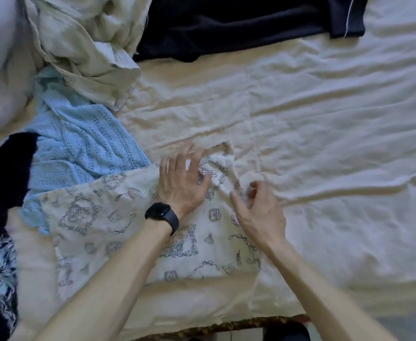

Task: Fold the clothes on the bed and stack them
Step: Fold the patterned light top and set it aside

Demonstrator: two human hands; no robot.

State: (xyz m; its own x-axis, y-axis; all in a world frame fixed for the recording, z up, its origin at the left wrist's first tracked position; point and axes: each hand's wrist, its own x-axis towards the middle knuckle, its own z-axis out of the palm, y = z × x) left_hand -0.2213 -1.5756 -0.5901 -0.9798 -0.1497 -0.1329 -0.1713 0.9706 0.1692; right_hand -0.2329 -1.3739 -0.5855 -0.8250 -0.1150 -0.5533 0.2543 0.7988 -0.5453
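Cloth (91, 217) printed with grey line drawings lies spread over the near part of the bed (325, 124), its far right corner rucked into a loose fold between the two hands. It looks thin, light and quite limp. It should drape and crease wherever it is lifted and slide easily over the sheet, and nothing about it seems fragile. The sound way to take it is by a pinch at a corner or along an edge, while a flat palm pins the rest so that the fold line holds. The left hand (182, 185) lies palm down on the cloth near its far edge, fingers (177, 168) straight and spread, pressing and holding nothing; a dark watch (162, 216) sits on that wrist. The right hand (258, 210) reaches in just beside it with the wrist low, its fingers (258, 187) curled, and it appears to pinch the rucked corner, though blur hides the exact grip. Both forearms come in from the near edge and converge on that corner. A blue knit (84, 148) lies partly under the cloth's left side, with a black garment (2, 173) beside it. Farther off are a crumpled beige garment (79, 45) and a dark garment (226, 23) laid flat.
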